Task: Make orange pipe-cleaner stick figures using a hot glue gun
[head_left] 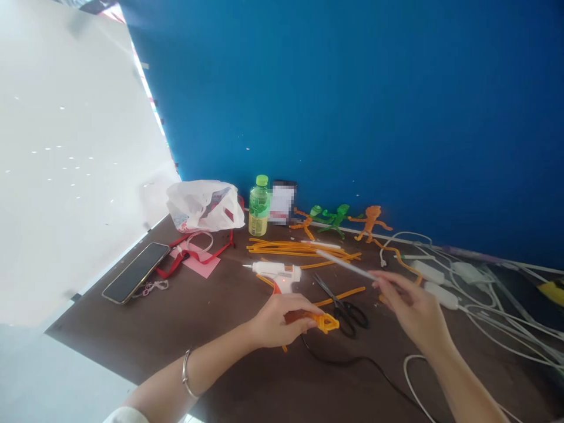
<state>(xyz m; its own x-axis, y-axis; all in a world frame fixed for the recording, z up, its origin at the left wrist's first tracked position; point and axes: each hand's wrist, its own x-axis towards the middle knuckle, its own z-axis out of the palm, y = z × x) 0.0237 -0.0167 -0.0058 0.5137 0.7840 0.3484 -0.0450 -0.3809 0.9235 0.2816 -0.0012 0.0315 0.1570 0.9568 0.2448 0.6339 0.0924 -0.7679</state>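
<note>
My left hand (288,320) is closed on a small bent orange pipe cleaner shape (326,323), which sticks out past the thumb and fingertips. Between its thumb and fingers my right hand (408,302) pinches a long translucent white glue stick (346,265), tilted with its far end up and to the left. A white glue gun (277,270) lies just beyond my left hand, its nozzle to the left. Black-handled scissors (341,305) lie open-bladed between the two hands, over a loose orange pipe cleaner. Farther back is a bundle of orange pipe cleaners (286,248).
Pipe cleaner figures, a green one (339,217) and an orange one (372,220) among them, lean by the blue wall. A bottle (259,205), plastic bag (205,205) and phone (136,272) stand or lie leftward. White cables and a power strip (440,295) crowd the right.
</note>
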